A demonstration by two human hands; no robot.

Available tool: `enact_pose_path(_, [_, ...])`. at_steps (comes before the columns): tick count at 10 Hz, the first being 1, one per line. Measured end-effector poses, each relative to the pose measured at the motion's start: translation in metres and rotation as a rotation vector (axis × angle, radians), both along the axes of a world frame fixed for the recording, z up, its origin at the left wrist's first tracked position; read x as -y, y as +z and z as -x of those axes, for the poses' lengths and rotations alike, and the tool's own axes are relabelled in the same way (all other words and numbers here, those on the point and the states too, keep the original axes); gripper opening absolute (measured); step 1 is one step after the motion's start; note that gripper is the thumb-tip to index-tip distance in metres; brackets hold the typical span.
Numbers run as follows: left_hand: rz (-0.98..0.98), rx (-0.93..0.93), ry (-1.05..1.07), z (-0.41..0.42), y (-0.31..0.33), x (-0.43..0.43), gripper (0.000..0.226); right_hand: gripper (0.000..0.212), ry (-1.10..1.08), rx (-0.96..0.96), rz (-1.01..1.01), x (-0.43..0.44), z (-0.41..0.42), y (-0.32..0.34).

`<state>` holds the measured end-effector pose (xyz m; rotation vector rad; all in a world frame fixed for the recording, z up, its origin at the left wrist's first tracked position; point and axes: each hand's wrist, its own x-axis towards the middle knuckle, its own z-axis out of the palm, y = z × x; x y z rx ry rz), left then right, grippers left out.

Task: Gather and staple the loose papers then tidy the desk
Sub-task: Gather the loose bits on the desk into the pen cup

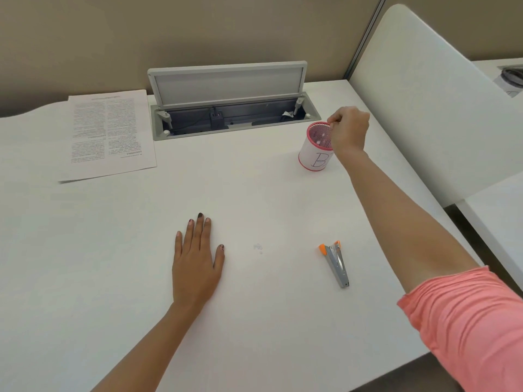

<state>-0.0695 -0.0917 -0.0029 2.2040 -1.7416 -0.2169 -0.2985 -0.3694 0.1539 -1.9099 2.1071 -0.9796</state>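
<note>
A stack of printed papers [109,134] lies at the back left of the white desk [113,278]. A grey stapler with orange ends [336,263] lies on the desk at the right, untouched. My left hand [196,258] rests flat, palm down, in the middle of the desk and holds nothing. My right hand [349,130] hovers over the rim of a pink mesh cup [314,149] with a white label; its fingertips are pinched together, and I see nothing between them. A few tiny white scraps [258,247] lie between my left hand and the stapler.
An open cable hatch [232,108] with its lid raised sits at the desk's back edge, behind the cup. A white divider panel [424,108] borders the desk on the right. A beige wall stands behind.
</note>
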Motion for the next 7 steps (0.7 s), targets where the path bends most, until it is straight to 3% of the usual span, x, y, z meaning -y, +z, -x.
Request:
enact_pose_path(1, [-0.001, -0.008, -0.001, 0.0, 0.0, 0.0, 0.064, 0.028, 0.022, -0.06, 0.037, -0.001, 0.002, -0.003])
enact_pose_path(4, [0.005, -0.009, 0.001, 0.0, 0.001, -0.001, 0.064, 0.028, 0.076, 0.15, 0.179, -0.026, 0.003, -0.024])
enact_pose_path(5, [0.006, -0.005, 0.002, 0.001, 0.001, -0.001, 0.064, 0.036, 0.15, 0.148, 0.144, -0.053, -0.006, -0.051])
enact_pose_path(7, [0.009, -0.008, 0.004, 0.001, 0.001, -0.001, 0.063, 0.061, 0.168, 0.007, -0.177, -0.071, -0.009, -0.098])
